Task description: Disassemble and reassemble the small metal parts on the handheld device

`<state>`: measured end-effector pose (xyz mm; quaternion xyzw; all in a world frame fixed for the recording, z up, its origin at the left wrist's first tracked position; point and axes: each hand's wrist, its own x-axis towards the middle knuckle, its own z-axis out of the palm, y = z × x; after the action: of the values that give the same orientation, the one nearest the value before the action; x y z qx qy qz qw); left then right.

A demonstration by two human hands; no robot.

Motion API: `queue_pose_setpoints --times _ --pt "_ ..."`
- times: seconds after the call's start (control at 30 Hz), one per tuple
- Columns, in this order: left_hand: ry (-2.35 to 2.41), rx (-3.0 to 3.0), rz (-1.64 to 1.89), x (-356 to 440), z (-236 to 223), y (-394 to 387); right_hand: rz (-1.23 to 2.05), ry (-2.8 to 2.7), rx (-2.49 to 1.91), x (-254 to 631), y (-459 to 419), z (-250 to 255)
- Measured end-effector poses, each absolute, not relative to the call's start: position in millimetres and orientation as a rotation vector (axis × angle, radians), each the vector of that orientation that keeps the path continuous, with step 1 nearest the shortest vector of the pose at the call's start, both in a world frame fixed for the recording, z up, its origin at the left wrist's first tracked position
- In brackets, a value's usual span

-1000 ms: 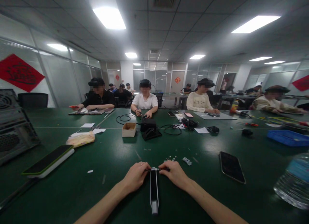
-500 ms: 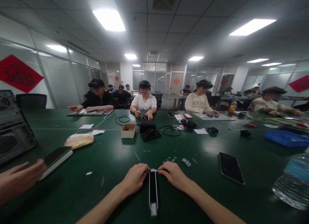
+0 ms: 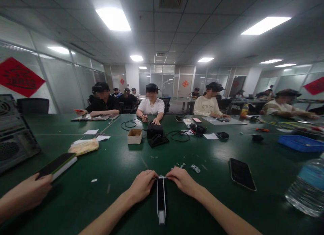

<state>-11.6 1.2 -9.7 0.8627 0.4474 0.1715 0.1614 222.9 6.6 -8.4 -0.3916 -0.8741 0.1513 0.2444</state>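
Both the left hand (image 3: 143, 186) and right hand (image 3: 181, 180) pinch the top of a slim black bar (image 3: 161, 198), with tiny rings (image 3: 178, 167) just beyond it.

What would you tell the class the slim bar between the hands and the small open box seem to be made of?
The slim bar between the left hand and right hand looks like black plastic with pale, possibly metal edges; the sheen cannot settle it. The open box looks like plain cardboard: matte tan walls, no gloss.

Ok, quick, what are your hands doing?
Left hand: closed, holding the top of a slim black-and-white device.
Right hand: closed, holding the same device.
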Motion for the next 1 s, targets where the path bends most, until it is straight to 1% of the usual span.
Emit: queue_pose_setpoints --times 0.3,0.53,0.9,1.0 --pt "1.292 2.489 0.481 -8.9 -4.5 -1.9 0.41 -2.382 -0.954 227.7 15.8 -9.7" --pt "1.266 2.554 0.501 -9.2 -8.4 0.6 0.49 -2.411 -0.925 226.9 13.6 0.6" --pt "1.243 2.712 0.465 -9.2 -14.6 1.3 0.581 -2.363 -1.017 220.2 5.6 4.1" --pt "1.23 2.746 0.447 -9.1 -13.5 -1.2 0.634 -2.33 -1.099 218.0 1.7 6.8"
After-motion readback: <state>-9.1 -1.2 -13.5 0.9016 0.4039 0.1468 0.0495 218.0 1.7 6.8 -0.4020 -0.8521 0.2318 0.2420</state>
